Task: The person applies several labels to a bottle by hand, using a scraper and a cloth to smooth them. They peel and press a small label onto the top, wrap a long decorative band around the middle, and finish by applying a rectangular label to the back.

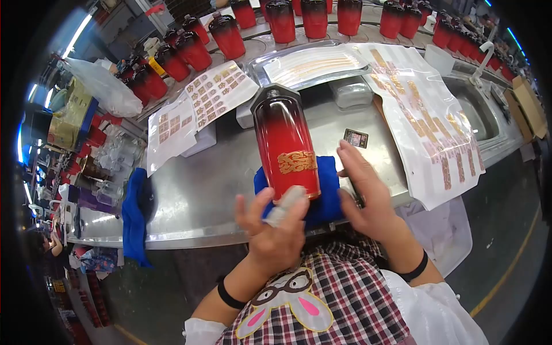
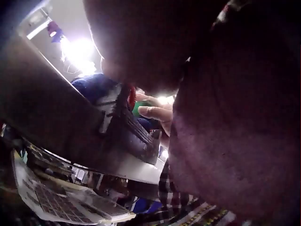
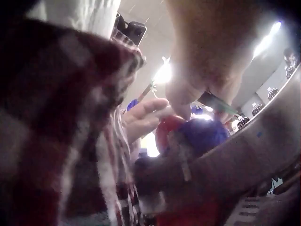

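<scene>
A red-and-black bottle (image 1: 282,135) lies on a folded blue cloth (image 1: 329,190), its neck pointing away from me. A gold patterned decal (image 1: 297,162) sits on its red lower part. My left hand (image 1: 270,236) is at the bottle's base end, fingers spread and loosely bent, one digit covered by a greyish-white wrap (image 1: 286,207). To the right of the bottle, my right hand (image 1: 371,198) holds a thin flat strip, dark green in the right wrist view (image 3: 218,103), mostly hidden under the palm in the head view.
Decal sheets (image 1: 210,95) lie at left, and a long white sheet with gold decals (image 1: 422,123) at right. A metal tray (image 1: 313,64) stands behind the bottle. Several red-and-black bottles (image 1: 282,23) line the back. A small dark card (image 1: 356,138), a sink (image 1: 477,109) and a hanging blue cloth (image 1: 133,215) also show.
</scene>
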Motion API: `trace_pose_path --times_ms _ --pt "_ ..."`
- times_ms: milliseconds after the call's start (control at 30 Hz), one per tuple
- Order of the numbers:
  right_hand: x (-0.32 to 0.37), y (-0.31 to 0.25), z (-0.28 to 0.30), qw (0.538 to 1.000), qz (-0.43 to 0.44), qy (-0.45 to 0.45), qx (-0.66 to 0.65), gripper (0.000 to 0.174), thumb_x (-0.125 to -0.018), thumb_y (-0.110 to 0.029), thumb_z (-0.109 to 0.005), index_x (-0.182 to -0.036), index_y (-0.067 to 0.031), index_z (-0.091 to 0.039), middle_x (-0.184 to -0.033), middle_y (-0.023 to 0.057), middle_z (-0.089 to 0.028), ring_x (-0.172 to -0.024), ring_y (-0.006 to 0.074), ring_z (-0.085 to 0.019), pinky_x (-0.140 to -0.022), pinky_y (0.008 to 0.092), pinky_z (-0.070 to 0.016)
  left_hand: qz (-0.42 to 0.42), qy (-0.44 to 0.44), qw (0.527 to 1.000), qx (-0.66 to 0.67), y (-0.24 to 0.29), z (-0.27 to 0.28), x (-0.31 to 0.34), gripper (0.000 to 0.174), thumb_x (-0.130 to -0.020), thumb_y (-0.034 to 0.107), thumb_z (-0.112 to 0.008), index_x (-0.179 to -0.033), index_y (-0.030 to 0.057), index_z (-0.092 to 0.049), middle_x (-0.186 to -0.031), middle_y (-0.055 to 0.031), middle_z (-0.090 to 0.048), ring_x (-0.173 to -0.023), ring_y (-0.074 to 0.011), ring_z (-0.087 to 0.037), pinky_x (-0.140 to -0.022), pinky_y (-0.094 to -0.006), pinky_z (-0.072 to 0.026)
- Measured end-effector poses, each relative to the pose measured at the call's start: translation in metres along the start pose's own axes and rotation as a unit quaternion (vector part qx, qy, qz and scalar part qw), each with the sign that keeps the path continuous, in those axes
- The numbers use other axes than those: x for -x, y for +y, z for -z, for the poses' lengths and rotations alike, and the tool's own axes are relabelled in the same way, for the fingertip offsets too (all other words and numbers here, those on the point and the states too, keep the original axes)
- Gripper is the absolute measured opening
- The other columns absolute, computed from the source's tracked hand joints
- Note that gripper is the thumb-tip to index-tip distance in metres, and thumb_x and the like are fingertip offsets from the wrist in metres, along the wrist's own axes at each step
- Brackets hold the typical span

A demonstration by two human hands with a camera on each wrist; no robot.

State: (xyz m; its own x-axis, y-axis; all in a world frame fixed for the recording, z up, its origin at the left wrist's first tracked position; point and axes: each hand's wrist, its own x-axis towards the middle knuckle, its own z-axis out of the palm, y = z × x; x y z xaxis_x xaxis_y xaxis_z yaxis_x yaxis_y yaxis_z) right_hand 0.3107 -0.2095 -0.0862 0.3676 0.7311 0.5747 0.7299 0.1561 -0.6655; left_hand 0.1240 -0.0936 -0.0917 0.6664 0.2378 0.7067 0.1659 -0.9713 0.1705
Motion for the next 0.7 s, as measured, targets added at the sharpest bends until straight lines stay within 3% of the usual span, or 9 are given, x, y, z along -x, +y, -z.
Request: trace_pose_path --times_ms 100,133,267,400,533,700 --pt "-0.002 -0.022 0.013 0.981 -0.147 0.033 -0.119 0.046 -0.089 -0.005 -0.062 -0.134 -0.0001 -0.049 -0.108 0.0195 -0.064 -0.09 0.023 -0.066 -0.08 0.0344 -0.0526 0.062 0.01 0.997 0.05 -0.01 0.003 0.006 0.037 -0.093 0.015 -0.056 -0.127 -0.0004 -0.055 -0.128 -0.0216 -0.059 -0.131 -0.0409 -0.038 -0.113 -0.0541 -0.0206" --pt "-0.009 -0.031 0.009 0.983 -0.13 0.036 -0.124 0.037 -0.093 -0.009 -0.06 -0.128 -0.0008 -0.052 -0.097 0.0139 -0.067 -0.08 0.0174 -0.066 -0.072 0.0301 -0.0521 0.081 0.009 0.994 0.073 -0.01 0.002 0.004 0.038 -0.093 0.015 -0.056 -0.127 -0.0008 -0.054 -0.131 -0.0217 -0.058 -0.131 -0.0406 -0.039 -0.113 -0.0527 -0.0212" --pt "-0.021 -0.045 -0.018 0.987 -0.072 -0.02 -0.143 0.035 -0.09 -0.009 -0.059 -0.123 -0.0005 -0.052 -0.098 0.0228 -0.065 -0.085 0.0348 -0.069 -0.074 0.0383 -0.053 0.136 0.032 0.979 0.151 -0.008 -0.009 -0.01 0.044 -0.089 0.018 -0.06 -0.13 0.0029 -0.052 -0.135 -0.0214 -0.054 -0.126 -0.0401 -0.043 -0.113 -0.0541 -0.0199" --pt "-0.011 -0.029 -0.007 0.975 -0.179 0.035 -0.123 0.036 -0.091 -0.009 -0.057 -0.126 0.0003 -0.05 -0.096 0.0184 -0.067 -0.086 0.0273 -0.069 -0.075 0.0363 -0.0529 0.107 0.009 0.987 0.12 -0.015 -0.007 -0.011 0.047 -0.089 0.02 -0.061 -0.131 0.0009 -0.05 -0.136 -0.0232 -0.051 -0.126 -0.0398 -0.044 -0.113 -0.0528 -0.02" --pt "-0.015 -0.036 -0.017 0.977 -0.118 0.022 -0.178 0.035 -0.092 -0.009 -0.057 -0.126 -0.0001 -0.051 -0.098 0.0173 -0.067 -0.086 0.0244 -0.068 -0.076 0.0333 -0.0522 0.115 0.001 0.981 0.154 -0.014 -0.009 -0.017 0.049 -0.088 0.019 -0.062 -0.132 -0.0004 -0.05 -0.137 -0.0249 -0.05 -0.126 -0.0404 -0.045 -0.113 -0.0517 -0.0203" --pt "-0.012 -0.028 -0.018 0.974 -0.143 0.006 -0.175 0.035 -0.092 -0.01 -0.057 -0.125 -0.0002 -0.051 -0.099 0.0178 -0.066 -0.085 0.0246 -0.067 -0.077 0.0333 -0.052 0.174 -0.022 0.963 0.206 -0.011 -0.011 -0.018 0.051 -0.088 0.017 -0.064 -0.132 -0.0002 -0.046 -0.141 -0.0283 -0.042 -0.13 -0.0406 -0.041 -0.112 -0.0494 -0.0215"
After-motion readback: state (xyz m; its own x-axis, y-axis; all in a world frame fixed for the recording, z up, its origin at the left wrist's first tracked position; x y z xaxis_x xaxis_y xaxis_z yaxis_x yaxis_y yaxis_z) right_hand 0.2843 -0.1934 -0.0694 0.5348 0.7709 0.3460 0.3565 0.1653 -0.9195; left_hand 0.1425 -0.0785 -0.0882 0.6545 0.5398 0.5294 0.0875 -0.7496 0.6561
